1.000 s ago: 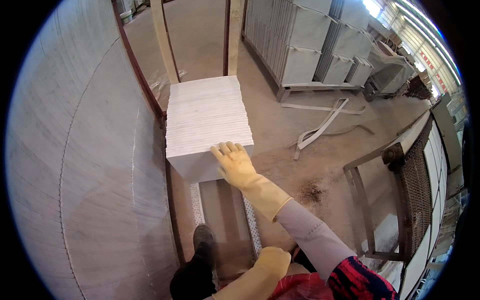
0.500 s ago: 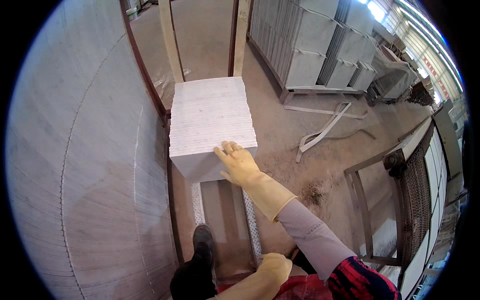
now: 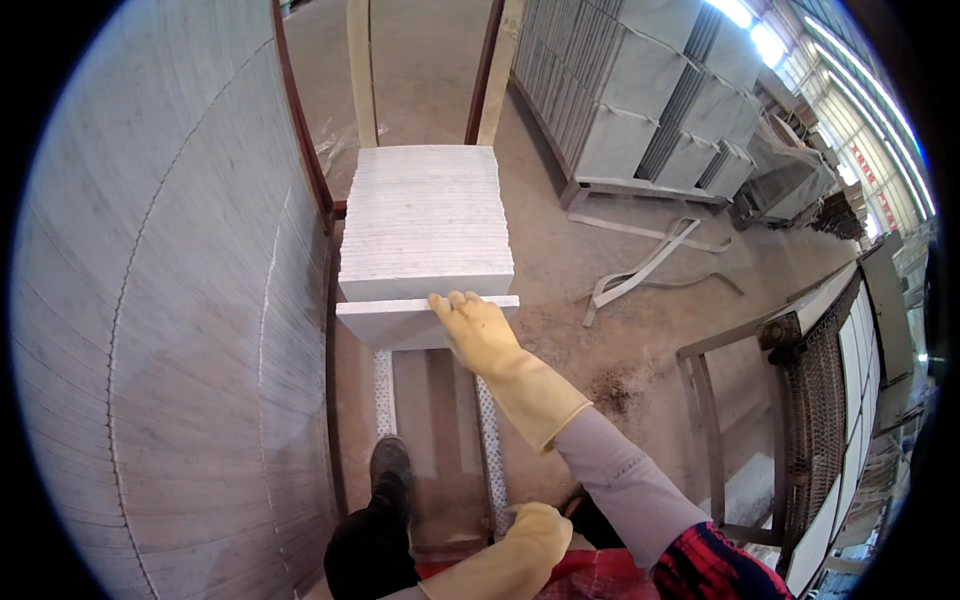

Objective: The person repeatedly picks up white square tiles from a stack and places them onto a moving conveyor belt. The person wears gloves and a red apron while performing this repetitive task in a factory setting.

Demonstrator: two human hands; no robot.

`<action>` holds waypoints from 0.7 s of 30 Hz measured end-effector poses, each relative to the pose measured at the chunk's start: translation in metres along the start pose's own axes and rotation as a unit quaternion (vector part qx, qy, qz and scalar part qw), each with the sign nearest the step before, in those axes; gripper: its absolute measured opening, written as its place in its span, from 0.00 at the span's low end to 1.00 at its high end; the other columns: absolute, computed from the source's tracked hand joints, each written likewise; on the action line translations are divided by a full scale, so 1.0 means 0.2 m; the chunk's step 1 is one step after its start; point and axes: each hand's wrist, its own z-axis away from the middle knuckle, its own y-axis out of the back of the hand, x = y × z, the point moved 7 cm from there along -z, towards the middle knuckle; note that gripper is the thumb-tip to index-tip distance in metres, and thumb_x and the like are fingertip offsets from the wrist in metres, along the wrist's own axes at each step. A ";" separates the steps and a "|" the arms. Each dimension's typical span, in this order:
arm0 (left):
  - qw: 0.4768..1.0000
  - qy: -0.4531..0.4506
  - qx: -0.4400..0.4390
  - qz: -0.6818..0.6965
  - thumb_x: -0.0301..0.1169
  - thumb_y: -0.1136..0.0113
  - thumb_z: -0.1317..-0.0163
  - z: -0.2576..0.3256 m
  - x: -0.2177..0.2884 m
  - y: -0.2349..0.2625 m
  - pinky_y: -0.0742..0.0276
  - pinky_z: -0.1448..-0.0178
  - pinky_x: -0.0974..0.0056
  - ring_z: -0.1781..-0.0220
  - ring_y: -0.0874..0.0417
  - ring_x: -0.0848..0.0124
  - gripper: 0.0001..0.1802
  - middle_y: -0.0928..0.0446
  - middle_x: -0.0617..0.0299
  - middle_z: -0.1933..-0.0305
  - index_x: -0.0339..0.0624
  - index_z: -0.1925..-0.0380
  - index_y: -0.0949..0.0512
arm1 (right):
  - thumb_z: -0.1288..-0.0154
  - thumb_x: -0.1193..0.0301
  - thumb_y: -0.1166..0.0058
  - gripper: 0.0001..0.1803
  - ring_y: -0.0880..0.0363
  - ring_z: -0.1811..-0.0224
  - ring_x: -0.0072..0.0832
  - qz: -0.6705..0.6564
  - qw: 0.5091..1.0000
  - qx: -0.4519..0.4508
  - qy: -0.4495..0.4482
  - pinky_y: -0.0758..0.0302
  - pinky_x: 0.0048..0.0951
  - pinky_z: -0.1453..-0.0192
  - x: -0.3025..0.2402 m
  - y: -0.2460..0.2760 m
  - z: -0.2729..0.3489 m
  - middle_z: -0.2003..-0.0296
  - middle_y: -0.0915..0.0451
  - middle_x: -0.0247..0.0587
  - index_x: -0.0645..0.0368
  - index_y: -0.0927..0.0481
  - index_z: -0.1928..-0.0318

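Far left: tall wall of stacked grey stone slabs on edge, filling the left side of view. Just right of it a rust-red metal frame post runs up past the slab stack. Centre: stack of pale grey tiles standing on edge on a low rack with two perforated metal rails, on the concrete floor. The nearest tile is tilted away from the stack at its top edge, near side. Right hand, yellow rubber glove, fingers curled over the top right corner of that nearest tile, gripping it; grey sleeve and red plaid cuff behind it. Left hand, same yellow glove, low at the bottom edge of view, near the rail ends, touching nothing seen; can't tell if open or closed. Dark boot on the floor between the rails, near end. Right of the stack: loose white strapping bands on the floor. Upper right: wrapped pallets of grey slabs. Far right: rusty metal frame with mesh.
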 end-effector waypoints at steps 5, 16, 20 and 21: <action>0.995 0.055 -0.004 0.087 0.28 0.44 0.48 -0.14 -0.05 -0.16 0.21 0.59 0.52 0.57 0.16 0.58 0.11 0.17 0.52 0.63 0.43 0.65 0.16 | 0.46 0.79 0.52 0.25 0.26 0.57 0.44 -0.034 0.999 -0.012 -0.038 0.27 0.39 0.54 0.08 -0.08 -0.02 0.59 0.25 0.49 0.61 0.31 0.45; 0.996 0.046 0.038 0.067 0.29 0.43 0.50 -0.10 -0.03 -0.11 0.21 0.61 0.52 0.60 0.16 0.55 0.10 0.17 0.53 0.66 0.42 0.69 0.16 | 0.33 0.67 0.59 0.14 0.28 0.58 0.47 -0.175 0.981 0.024 -0.080 0.30 0.40 0.52 0.12 -0.07 -0.02 0.61 0.26 0.53 0.63 0.25 0.57; 0.998 0.014 0.048 0.041 0.29 0.44 0.50 -0.05 -0.01 -0.07 0.21 0.59 0.51 0.60 0.16 0.55 0.11 0.17 0.53 0.66 0.42 0.68 0.16 | 0.37 0.70 0.55 0.11 0.27 0.56 0.45 -0.109 0.991 -0.004 -0.071 0.29 0.40 0.51 0.12 -0.09 -0.03 0.57 0.26 0.51 0.62 0.24 0.58; 0.998 0.004 0.055 0.028 0.29 0.44 0.50 -0.05 0.00 -0.07 0.21 0.59 0.51 0.60 0.16 0.55 0.11 0.17 0.53 0.66 0.42 0.67 0.16 | 0.38 0.70 0.53 0.11 0.26 0.56 0.45 -0.074 0.996 -0.002 -0.039 0.28 0.39 0.51 0.09 -0.06 -0.03 0.56 0.25 0.51 0.62 0.24 0.59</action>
